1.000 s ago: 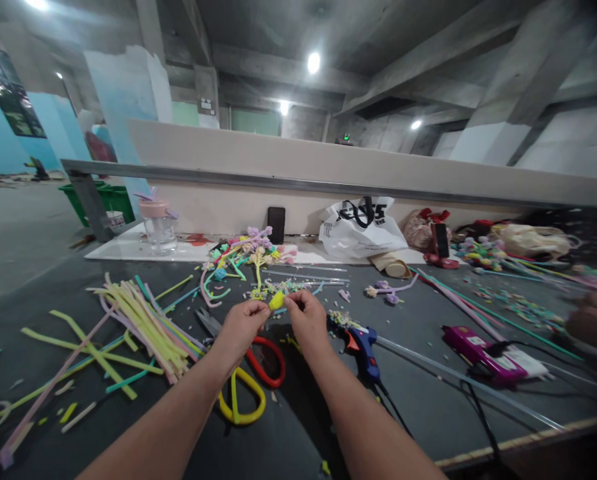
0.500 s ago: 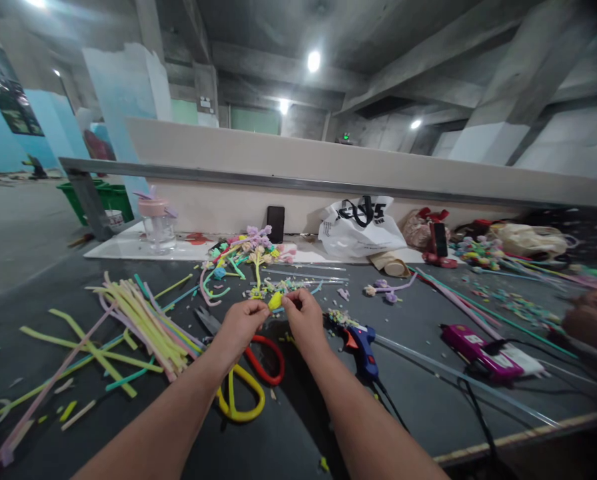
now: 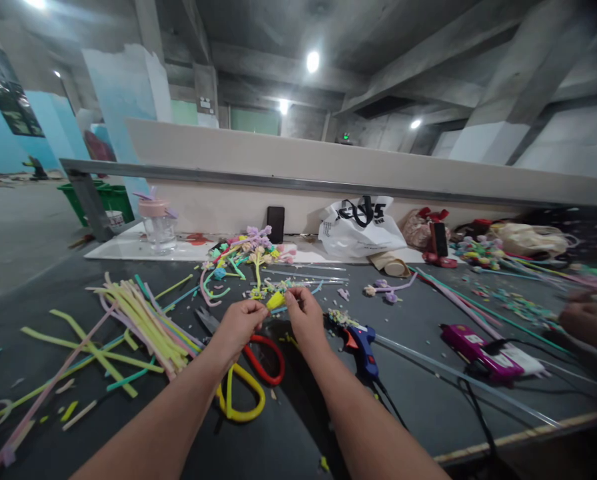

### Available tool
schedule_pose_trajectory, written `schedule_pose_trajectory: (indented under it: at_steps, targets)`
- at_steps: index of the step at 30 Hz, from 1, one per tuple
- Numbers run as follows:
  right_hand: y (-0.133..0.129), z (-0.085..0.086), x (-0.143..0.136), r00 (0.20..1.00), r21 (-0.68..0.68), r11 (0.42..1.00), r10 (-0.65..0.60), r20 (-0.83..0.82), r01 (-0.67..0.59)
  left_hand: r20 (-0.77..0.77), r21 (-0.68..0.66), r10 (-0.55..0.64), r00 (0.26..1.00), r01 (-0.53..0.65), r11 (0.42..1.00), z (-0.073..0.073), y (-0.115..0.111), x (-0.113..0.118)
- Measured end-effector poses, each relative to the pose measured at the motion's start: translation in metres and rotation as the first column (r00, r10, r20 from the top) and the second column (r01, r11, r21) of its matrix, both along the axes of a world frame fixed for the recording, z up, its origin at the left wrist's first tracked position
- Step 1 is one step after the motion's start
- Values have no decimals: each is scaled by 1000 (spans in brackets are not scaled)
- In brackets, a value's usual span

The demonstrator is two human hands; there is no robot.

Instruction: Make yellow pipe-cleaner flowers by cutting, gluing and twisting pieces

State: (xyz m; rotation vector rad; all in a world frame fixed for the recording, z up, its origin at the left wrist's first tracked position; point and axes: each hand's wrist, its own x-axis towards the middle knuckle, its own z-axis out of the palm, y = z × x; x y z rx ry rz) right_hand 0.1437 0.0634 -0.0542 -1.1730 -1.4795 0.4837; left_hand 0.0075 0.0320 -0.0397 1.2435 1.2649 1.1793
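Between my two hands is a small bright yellow piece (image 3: pixel 276 300), perhaps cut from a fuzzy stem; its exact kind is too small to tell. My left hand (image 3: pixel 243 325) pinches its left end with thumb and forefinger. At the other end, my right hand (image 3: pixel 303 316) closes its fingertips on it. Under my left forearm lie large scissors with one red and one yellow handle loop (image 3: pixel 262 397). A blue glue gun (image 3: pixel 363 350) rests to the right of my right hand, its tip among small coloured scraps.
At left lies a bundle of pastel fuzzy stems (image 3: pixel 143 320). Finished-looking fuzzy flowers (image 3: pixel 253 250) are heaped behind my hands. A magenta power strip (image 3: pixel 481 353) with cables sits at right, near a co-worker's blurred hand (image 3: pixel 591 320). A lidded cup (image 3: pixel 158 227) and white bag (image 3: pixel 361 230) stand behind.
My right hand has shifted very slightly, and more of the yellow piece shows between my fingers. At the far right, the co-worker's hand has moved.
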Motion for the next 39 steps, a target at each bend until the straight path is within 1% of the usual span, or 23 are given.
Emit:
schedule_pose_trajectory:
  at_steps: [6, 12, 15, 17, 20, 23, 26, 29, 33, 39]
  targets:
    - [0, 0, 0, 999, -13, 999, 41, -34, -42, 42, -24, -13, 999, 14, 1000, 2, -2, 1]
    - [2, -4, 0, 997, -15, 998, 55, -45, -56, 101, -57, -27, 995, 33, 998, -2, 1, 1]
    - [2, -3, 1, 996, -11, 998, 58, -74, -59, 155, -87, -52, 986, 66, 994, -3, 1, -1]
    - [2, 0, 2, 993, -5, 999, 50, -106, -51, 213, -119, -86, 973, 113, 986, -2, 0, -2]
    - [1, 4, 3, 987, 1, 999, 37, -154, -37, 327, -183, -151, 933, 219, 958, -2, 1, -6]
    - [1, 5, 4, 982, 2, 999, 35, -185, -36, 448, -234, -197, 872, 327, 916, -1, 4, -11]
    - [2, 4, 3, 979, -3, 999, 41, -200, -43, 546, -257, -213, 810, 404, 878, -1, 5, -15]
    - [2, 4, 3, 978, -13, 999, 41, -203, -44, 608, -265, -216, 764, 452, 851, 0, 5, -16]
    - [2, 5, 5, 980, -13, 1000, 8, -197, -11, 648, -259, -204, 734, 464, 847, -1, 6, -17]
    - [-2, 2, 5, 985, 13, 998, -62, -161, 65, 654, -256, -156, 741, 410, 876, -3, 11, -17]
